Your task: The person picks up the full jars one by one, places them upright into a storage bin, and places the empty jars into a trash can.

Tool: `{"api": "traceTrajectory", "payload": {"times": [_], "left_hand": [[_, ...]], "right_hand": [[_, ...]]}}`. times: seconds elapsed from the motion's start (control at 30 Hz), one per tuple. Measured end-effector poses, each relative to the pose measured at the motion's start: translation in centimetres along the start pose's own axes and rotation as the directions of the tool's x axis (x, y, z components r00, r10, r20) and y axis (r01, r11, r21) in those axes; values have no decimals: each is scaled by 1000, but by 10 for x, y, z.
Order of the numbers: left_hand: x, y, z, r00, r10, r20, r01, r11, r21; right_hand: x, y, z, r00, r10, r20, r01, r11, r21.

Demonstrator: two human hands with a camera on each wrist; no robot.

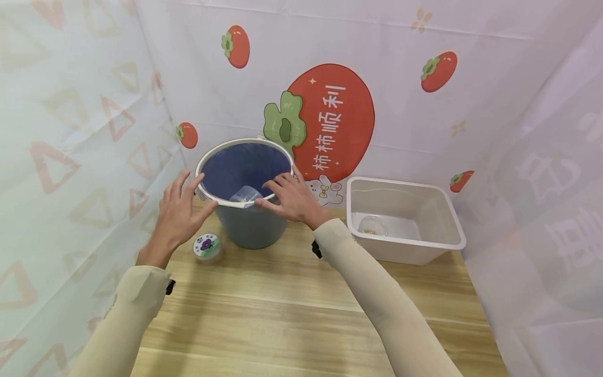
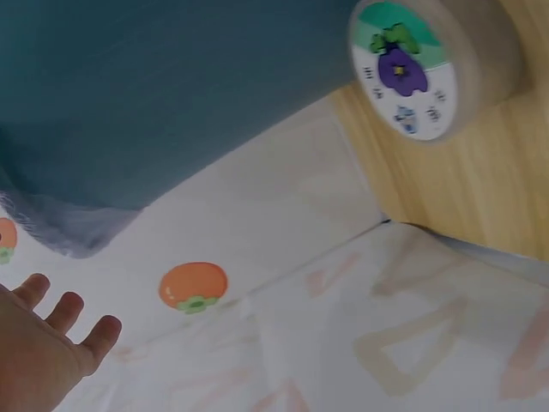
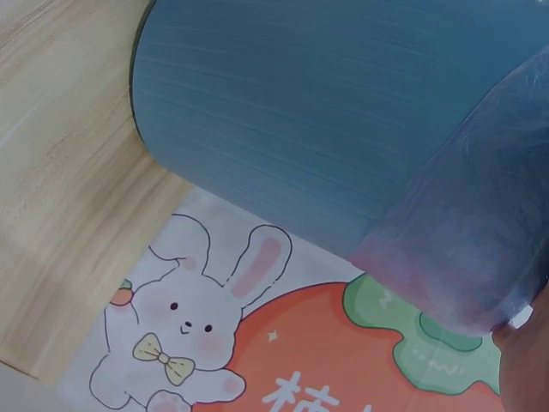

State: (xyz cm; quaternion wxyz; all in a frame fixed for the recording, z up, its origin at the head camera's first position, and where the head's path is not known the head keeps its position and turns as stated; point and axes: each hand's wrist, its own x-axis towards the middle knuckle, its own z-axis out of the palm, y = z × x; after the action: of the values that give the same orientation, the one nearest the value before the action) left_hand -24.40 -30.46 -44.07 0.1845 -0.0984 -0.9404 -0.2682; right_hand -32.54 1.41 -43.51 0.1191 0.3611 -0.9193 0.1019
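A blue-grey trash bin (image 1: 254,228) stands upright near the back wall. A white ring (image 1: 231,203) runs round its top, and a dark blue bag (image 1: 231,167) lines the inside. Part of the bag hangs outside below the rim, as the right wrist view shows. Inside lies a clear plastic container (image 1: 247,193). My left hand (image 1: 176,214) is at the rim's left side, fingers spread, thumb tip at the front edge. My right hand (image 1: 294,199) rests on the right front of the rim, thumb on the ring and some fingers reaching over the opening.
A round tub with a flower-printed lid (image 1: 206,245) sits on the wooden table (image 1: 264,314), left of the bin's base. To the right stands a cream rectangular basin (image 1: 405,243) holding a clear round container (image 1: 373,225). Printed cloth walls (image 1: 400,104) enclose the table.
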Motion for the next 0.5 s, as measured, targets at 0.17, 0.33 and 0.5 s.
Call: {"api": "traceTrajectory", "payload": {"times": [0.17, 0.33, 0.5], "left_hand": [[-16, -15, 8, 999, -34, -20, 33, 999, -23], [-29, -31, 18, 998, -61, -10, 61, 998, -16], [-40, -45, 30, 995, -97, 32, 96, 995, 11]], "right_hand": [[1, 0, 0, 1000, 1, 6, -1, 1000, 8], [1, 0, 0, 1000, 4, 1, -4, 1000, 16], [0, 1, 1, 1000, 7, 5, -7, 1000, 14]]}}
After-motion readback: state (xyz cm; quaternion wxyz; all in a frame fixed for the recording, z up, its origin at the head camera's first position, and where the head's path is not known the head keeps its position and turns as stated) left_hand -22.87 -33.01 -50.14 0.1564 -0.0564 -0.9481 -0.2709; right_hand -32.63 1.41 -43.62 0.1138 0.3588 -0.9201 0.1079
